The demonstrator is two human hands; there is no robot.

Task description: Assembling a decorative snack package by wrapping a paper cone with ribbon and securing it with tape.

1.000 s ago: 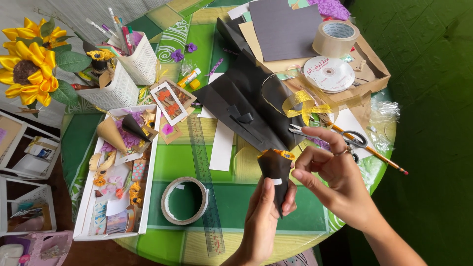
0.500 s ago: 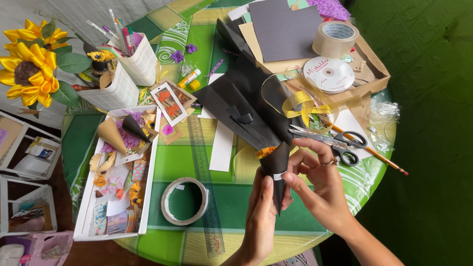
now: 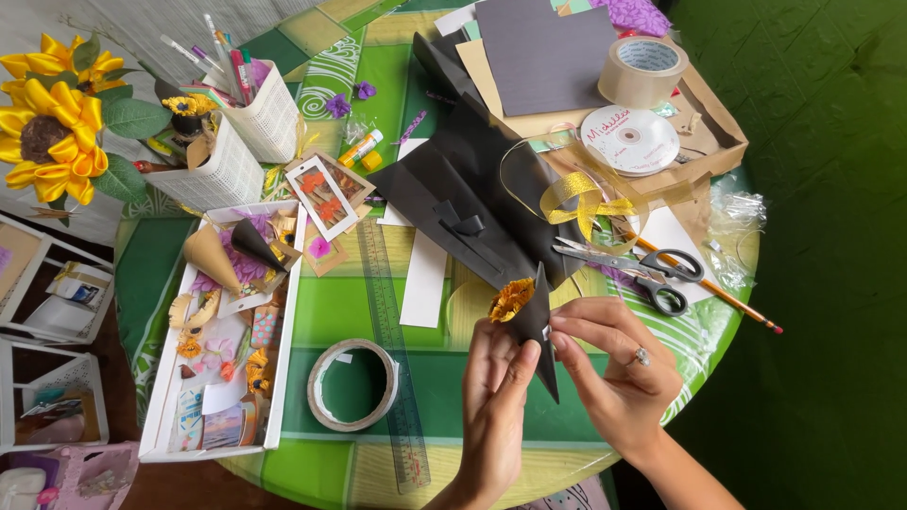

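Note:
A small black paper cone (image 3: 535, 326) with a yellow paper flower (image 3: 511, 298) at its mouth is held between both hands over the green round table (image 3: 444, 378). My left hand (image 3: 499, 397) cups the cone from below and the left. My right hand (image 3: 614, 368), wearing a ring, pinches the cone's right edge with thumb and fingers. The cone's tip points down between the two hands.
A tape ring (image 3: 353, 384) and clear ruler (image 3: 389, 340) lie left of the hands. Scissors (image 3: 633, 269), a pencil (image 3: 709, 293), gold ribbon (image 3: 576, 198), black paper sheets (image 3: 472, 198) and a tape roll (image 3: 642, 71) lie beyond. A white tray (image 3: 288, 312) of craft bits sits left.
The cone has turned from upright to tilted, its flower end now pointing up and left. Both hands shifted slightly lower and the right fingers moved onto the cone's right edge.

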